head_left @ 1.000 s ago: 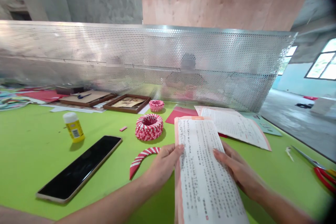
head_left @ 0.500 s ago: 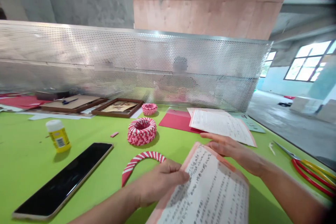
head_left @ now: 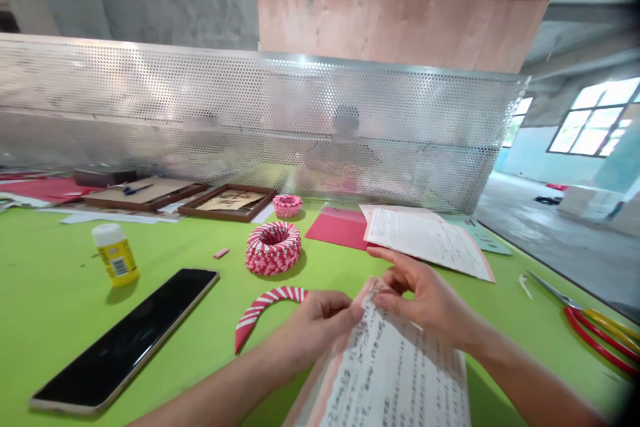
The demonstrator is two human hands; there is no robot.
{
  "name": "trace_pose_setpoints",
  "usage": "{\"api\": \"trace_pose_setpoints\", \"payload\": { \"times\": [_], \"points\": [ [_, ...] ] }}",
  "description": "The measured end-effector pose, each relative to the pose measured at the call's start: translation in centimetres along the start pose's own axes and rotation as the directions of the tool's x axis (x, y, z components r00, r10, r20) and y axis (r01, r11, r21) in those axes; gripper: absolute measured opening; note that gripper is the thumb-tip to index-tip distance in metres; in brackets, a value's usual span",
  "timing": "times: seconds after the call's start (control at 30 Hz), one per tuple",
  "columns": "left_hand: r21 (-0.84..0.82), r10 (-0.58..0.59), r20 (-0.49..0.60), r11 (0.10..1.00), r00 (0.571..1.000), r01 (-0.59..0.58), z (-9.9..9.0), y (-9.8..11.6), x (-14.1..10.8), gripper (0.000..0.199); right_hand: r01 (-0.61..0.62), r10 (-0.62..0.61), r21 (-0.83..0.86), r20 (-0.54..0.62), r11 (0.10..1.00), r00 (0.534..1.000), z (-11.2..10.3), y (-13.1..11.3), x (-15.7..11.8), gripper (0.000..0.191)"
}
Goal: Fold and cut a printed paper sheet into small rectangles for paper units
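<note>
So: a printed sheet with a pink border (head_left: pixel 395 367) is held up over the green table (head_left: pixel 55 247), tilted, its lower end cut off by the bottom of the view. Its upper end is pinched by the right hand (head_left: pixel 425 297), fingers and thumb closed on the paper. The left hand (head_left: pixel 315 327) is curled, with its fingertips pressed to the sheet's left edge, so the two hands are nearly touching. Whether the lower end rests on the table cannot be told.

Just left of the left hand, a red-and-white folded paper arc (head_left: pixel 265 307) is lying. Beyond it sits a woven paper ring (head_left: pixel 273 248), with a smaller woven paper bowl (head_left: pixel 287 205) farther back. A black smartphone (head_left: pixel 125 333) lies face up to the left, near a yellow glue bottle (head_left: pixel 115 255); a small pink scrap (head_left: pixel 221 253) lies between bottle and ring.

Ahead of the right hand, a second printed sheet (head_left: pixel 425 240) overlaps a red card (head_left: pixel 337 227) and a pale green sheet (head_left: pixel 480 230). Red-handled scissors (head_left: pixel 600 337) lie at the right. Two wooden frames (head_left: pixel 227 203) are set along the far side, where a perforated metal screen (head_left: pixel 250 113) stands across the table, with blurred people behind it.
</note>
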State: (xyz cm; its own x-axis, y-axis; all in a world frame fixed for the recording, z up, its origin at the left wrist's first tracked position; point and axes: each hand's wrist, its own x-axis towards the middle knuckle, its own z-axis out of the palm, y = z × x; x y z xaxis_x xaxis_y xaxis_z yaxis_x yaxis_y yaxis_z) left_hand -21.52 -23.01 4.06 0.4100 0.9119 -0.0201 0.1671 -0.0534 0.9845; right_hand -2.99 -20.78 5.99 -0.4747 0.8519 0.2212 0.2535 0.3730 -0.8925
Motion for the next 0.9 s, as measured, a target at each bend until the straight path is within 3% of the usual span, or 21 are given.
{"api": "trace_pose_setpoints", "payload": {
  "times": [0.13, 0.23, 0.37, 0.57, 0.8, 0.9],
  "points": [
    [0.01, -0.002, -0.062, 1.0, 0.998, 0.002, 0.22, 0.09, 0.19, 0.034, 0.024, -0.026, -0.062, -0.027, 0.998, 0.999, 0.54, -0.04, -0.07, 0.055],
    [0.042, 0.037, -0.102, 0.999, 0.994, -0.033, 0.37, 0.03, 0.24, 0.035, -0.032, 0.031, -0.049, -0.029, 0.998, 0.999, 0.4, 0.05, 0.08, 0.048],
    [0.084, 0.065, -0.111, 0.995, 0.992, -0.056, 0.47, -0.17, 0.24, 0.035, -0.064, 0.065, -0.043, 0.029, 0.997, 0.997, 0.35, 0.28, 0.22, 0.019],
    [0.125, 0.081, -0.108, 0.99, 0.991, -0.067, 0.47, -0.44, 0.13, 0.033, -0.04, 0.039, 0.123, 0.012, 0.992, 0.999, 0.65, 0.46, 0.05, 0.018],
    [0.085, 0.082, -0.09, 0.994, 0.993, -0.074, 0.4, -0.3, 0.26, 0.028, -0.01, 0.01, 0.067, 0.003, 0.998, 1.0, 0.97, 0.02, -0.08, 0.014],
    [0.105, 0.084, -0.094, 0.992, 0.992, -0.074, 0.43, -0.45, 0.24, 0.027, -0.007, 0.009, 0.12, -0.016, 0.993, 1.0, 1.18, -0.11, -0.16, 0.013]
  ]
}}
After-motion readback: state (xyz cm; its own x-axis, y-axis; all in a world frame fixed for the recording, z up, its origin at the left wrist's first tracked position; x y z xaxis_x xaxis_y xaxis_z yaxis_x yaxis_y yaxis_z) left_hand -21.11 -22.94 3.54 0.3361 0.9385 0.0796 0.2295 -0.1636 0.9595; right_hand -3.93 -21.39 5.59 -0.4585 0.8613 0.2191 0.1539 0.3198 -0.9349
